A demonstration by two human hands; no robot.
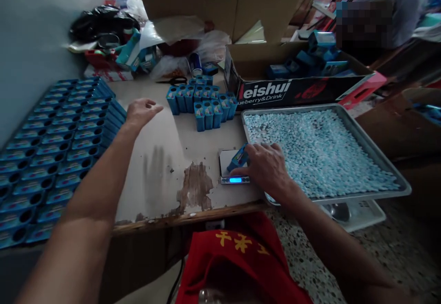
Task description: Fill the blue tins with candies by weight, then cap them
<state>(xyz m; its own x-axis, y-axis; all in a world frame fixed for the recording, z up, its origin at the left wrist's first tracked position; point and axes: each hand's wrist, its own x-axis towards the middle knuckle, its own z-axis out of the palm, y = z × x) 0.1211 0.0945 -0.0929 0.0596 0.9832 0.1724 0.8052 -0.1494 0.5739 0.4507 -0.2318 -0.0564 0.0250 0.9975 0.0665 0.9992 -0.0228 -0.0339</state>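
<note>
A blue, oblong, plastic-looking box (238, 159) is pinched between the right fingers (254, 150), likely light, best held by its stiff sides; left fingers (155, 109) are bent, empty.

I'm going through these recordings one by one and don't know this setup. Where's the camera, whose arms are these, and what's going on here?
There is no machine here. The single picture comes from a camera on a person's head, looking forward and down, so both bare arms are the wearer's own.

The right hand holds a blue box, tilted, over a small scale with a lit display. The left hand hangs above the table, with nothing visible in it.

Right of the scale, a metal tray holds many pale blue pieces. More boxes stand in a small group and in long rows at left. Behind the tray is a printed carton.
</note>
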